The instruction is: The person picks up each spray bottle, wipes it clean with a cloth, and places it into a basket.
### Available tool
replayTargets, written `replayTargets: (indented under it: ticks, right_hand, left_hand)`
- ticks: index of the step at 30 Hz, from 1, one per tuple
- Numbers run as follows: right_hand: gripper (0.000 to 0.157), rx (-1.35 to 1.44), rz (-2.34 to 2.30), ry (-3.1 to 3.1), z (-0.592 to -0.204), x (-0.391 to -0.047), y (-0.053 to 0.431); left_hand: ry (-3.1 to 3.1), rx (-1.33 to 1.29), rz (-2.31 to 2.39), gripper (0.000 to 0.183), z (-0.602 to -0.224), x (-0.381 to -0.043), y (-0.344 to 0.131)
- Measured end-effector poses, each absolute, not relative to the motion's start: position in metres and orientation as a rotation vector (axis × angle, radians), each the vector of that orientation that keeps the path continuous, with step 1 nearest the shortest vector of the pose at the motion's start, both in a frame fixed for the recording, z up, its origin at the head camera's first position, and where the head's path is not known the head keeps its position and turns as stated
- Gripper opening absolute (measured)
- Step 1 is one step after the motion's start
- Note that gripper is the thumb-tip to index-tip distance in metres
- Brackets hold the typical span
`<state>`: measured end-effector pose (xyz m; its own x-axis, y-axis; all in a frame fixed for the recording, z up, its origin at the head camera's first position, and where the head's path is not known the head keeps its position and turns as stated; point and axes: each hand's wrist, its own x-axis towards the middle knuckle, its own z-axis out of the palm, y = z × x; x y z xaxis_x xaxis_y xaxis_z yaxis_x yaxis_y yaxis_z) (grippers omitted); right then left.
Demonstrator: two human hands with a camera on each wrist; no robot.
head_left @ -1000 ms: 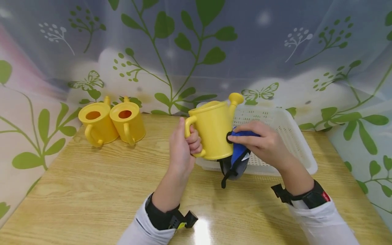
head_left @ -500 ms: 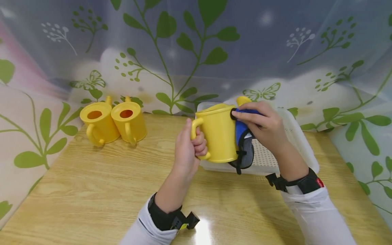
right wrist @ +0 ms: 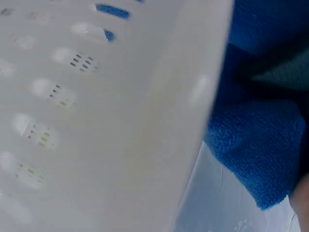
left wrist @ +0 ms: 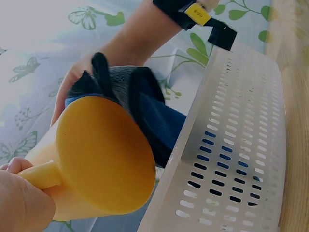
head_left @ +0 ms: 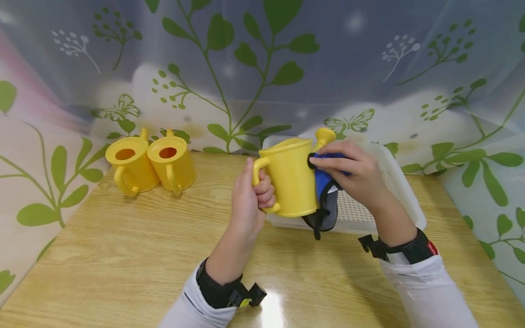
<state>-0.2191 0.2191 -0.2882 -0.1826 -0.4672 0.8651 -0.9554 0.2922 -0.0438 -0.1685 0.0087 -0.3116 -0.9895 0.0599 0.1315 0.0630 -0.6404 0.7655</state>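
My left hand (head_left: pixel 248 198) grips the handle of a yellow watering can (head_left: pixel 289 182), held up tilted in front of the basket. Against the can's spout side, my right hand (head_left: pixel 357 171) holds a blue and grey cloth with black edging (head_left: pixel 322 180), its fingertips pressing on the can wall. A loose end of the cloth hangs below the can's base. In the left wrist view the can's round base (left wrist: pixel 106 154) faces the camera, with the bunched cloth (left wrist: pixel 130 87) behind it. The blue cloth (right wrist: pixel 260 145) fills the right side of the right wrist view.
A white perforated plastic basket (head_left: pixel 410 205) stands behind and below both hands. Two more yellow watering cans, a left one (head_left: pixel 141 171) and a right one (head_left: pixel 184 166), stand side by side at the back left of the wooden table (head_left: pixel 123 255). A leaf-patterned curtain (head_left: pixel 197 91) hangs behind.
The can shifted slightly right, then a little back left. My right hand and the cloth moved up along the can's side, then slightly down. The two other cans stay put.
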Motion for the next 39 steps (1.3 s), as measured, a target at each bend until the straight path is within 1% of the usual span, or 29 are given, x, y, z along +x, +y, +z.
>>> replayTargets:
  ticks: [8, 16, 22, 27, 32, 36, 37, 39]
  right_hand:
    - [0.02, 1.374, 0.785, -1.766, -0.298, -0.206, 0.221]
    - [0.02, 1.476, 0.806, -1.735, -0.306, -0.192, 0.228]
    - [0.02, 1.496, 0.799, -1.762, -0.308, -0.185, 0.23]
    - [0.02, 1.435, 0.807, -1.762, -0.309, -0.188, 0.228]
    - [0.021, 1.311, 0.824, -1.819, -0.305, -0.195, 0.226]
    - [0.013, 1.181, 0.844, -1.878, -0.298, -0.198, 0.224]
    - [0.015, 1.149, 0.85, -1.892, -0.296, -0.198, 0.223]
    - [0.024, 1.084, 0.86, -1.915, -0.293, -0.199, 0.222]
  left_hand:
    - [-1.288, -0.173, -2.849, 0.037, -0.309, -0.169, 0.005]
    - [-1.26, -0.203, -2.848, 0.037, -0.31, -0.171, 0.005]
    - [-1.239, -0.201, -2.851, 0.038, -0.309, -0.171, 0.004]
    - [-1.27, -0.24, -2.87, 0.037, -0.309, -0.17, 0.003]
    - [-1.314, -0.28, -2.88, 0.037, -0.309, -0.17, 0.004]
    - [-1.321, -0.309, -2.89, 0.038, -0.309, -0.169, 0.006]
    - [-1.322, -0.318, -2.895, 0.038, -0.31, -0.169, 0.006]
    - [-1.331, -0.328, -2.906, 0.038, -0.31, -0.169, 0.007]
